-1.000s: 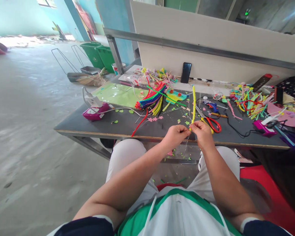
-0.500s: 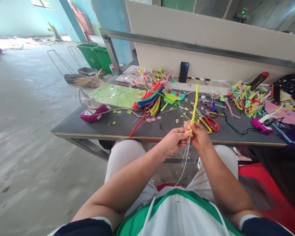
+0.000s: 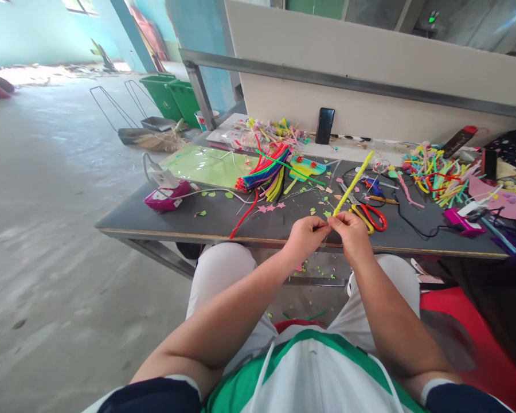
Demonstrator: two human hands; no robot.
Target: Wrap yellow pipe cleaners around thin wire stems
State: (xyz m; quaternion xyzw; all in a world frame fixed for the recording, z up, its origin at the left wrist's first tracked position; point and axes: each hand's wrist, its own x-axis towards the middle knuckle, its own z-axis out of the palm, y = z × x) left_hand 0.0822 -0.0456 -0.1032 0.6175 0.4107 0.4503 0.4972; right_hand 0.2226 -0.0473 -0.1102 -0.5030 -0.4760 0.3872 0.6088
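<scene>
A fuzzy yellow stem (image 3: 354, 182) slants up and to the right from between my hands, over the table's front part. My right hand (image 3: 351, 230) pinches its lower end between thumb and fingers. Close against it, my left hand (image 3: 308, 234) is closed, with thumb and fingertips touching my right fingertips; what it grips is too small to make out. Thin pale wires show faintly beneath the hands. Red-handled scissors (image 3: 375, 218) and a yellow-handled pair (image 3: 363, 219) lie just beyond my right hand.
The grey table (image 3: 176, 221) bears a bundle of coloured pipe cleaners (image 3: 269, 169), a green sheet (image 3: 206, 166), a phone (image 3: 324, 126) leaning upright, and magenta power sockets (image 3: 167, 196) at left and right (image 3: 463, 222). A colourful pile (image 3: 438, 175) lies at the right.
The yellow stem has tipped from nearly upright to slanting right. The wires that hung below my hands are now barely visible. The view has shifted slightly.
</scene>
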